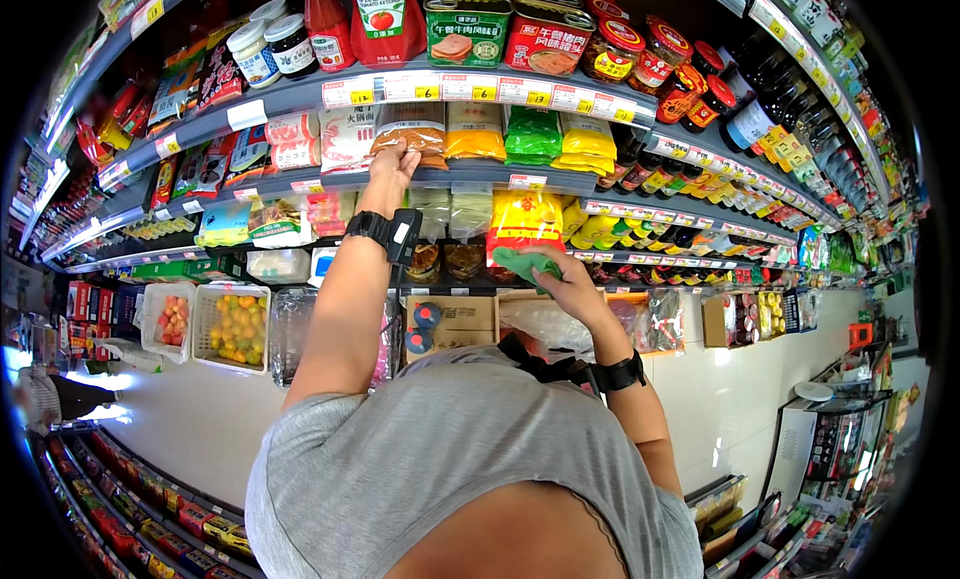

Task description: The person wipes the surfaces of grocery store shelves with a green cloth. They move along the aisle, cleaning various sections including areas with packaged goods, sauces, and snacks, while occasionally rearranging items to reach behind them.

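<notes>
My left hand (394, 168) reaches up to the middle shelf, its fingers gripping the lower front of a brown plastic food packet (421, 138). That packet lies between a white noodle packet (347, 138) and a yellow-orange packet (475, 133). Bunched in my right hand (574, 283) is a green cloth (525, 264). Just behind the cloth, a yellow and red bag (526, 219) stands on the shelf below. Green packets (532, 135) and yellow packets (585, 142) lie stacked further right.
Ketchup (382, 20), canned luncheon meat (469, 31) and sauce jars (613, 48) line the shelf above. On the floor stand a crate of orange-green fruit (238, 326), a carton (452, 320) and a box of jars (742, 319). A person (45, 399) is at the far left.
</notes>
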`<state>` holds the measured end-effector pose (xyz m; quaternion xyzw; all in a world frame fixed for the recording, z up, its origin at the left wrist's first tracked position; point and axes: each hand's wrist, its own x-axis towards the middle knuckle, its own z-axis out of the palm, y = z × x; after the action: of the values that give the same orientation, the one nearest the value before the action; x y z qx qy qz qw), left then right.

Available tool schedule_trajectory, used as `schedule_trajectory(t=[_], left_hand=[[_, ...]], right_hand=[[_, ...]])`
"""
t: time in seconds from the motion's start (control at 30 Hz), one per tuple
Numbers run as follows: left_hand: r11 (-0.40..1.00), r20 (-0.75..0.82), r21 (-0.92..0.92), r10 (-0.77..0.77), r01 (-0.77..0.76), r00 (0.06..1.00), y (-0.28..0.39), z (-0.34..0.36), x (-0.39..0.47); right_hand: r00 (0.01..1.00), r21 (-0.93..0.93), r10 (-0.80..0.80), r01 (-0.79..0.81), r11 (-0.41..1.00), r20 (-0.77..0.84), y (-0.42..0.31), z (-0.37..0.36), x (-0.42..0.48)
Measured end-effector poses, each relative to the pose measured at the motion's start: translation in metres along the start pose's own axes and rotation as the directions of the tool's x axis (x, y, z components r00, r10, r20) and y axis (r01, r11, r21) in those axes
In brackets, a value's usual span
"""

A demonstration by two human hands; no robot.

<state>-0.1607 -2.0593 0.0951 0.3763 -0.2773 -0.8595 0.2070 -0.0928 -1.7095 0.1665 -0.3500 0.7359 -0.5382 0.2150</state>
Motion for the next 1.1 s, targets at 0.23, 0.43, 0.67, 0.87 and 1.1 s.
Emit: schedule_trajectory(t=[0.23, 0.43, 0.67, 0.87, 1.1], left_hand=[[0.985, 0.006, 0.163, 0.056, -0.056, 0.998, -0.003, -0.002, -0.016], [0.986, 0.000, 0.033, 0.163, -0.163, 0.987, -0.016, -0.020, -0.006], [0.980, 0.193, 0.157, 0.092, -0.123, 0.977, -0.073, 0.018, -0.060], [0.914, 0.261, 0.374, 0.058, -0.156, 0.964, -0.094, 0.100, -0.047], [0.824, 0.198, 0.494, 0.205, -0.278, 0.959, -0.105, 0.140, -0.031]], right_hand=[[0.999, -0.021, -0.011, 0.010, 1.000, -0.032, 0.006, 0.006, -0.002], [0.990, 0.021, 0.143, -0.143, 0.989, -0.014, 0.007, 0.007, -0.007], [1.000, -0.023, 0.006, -0.006, 1.000, -0.007, 0.030, -0.019, -0.007], [0.980, 0.148, 0.200, -0.200, 0.969, 0.010, 0.030, -0.065, -0.021], [0.988, 0.164, 0.134, -0.121, 0.979, -0.071, 0.055, -0.110, -0.042]])
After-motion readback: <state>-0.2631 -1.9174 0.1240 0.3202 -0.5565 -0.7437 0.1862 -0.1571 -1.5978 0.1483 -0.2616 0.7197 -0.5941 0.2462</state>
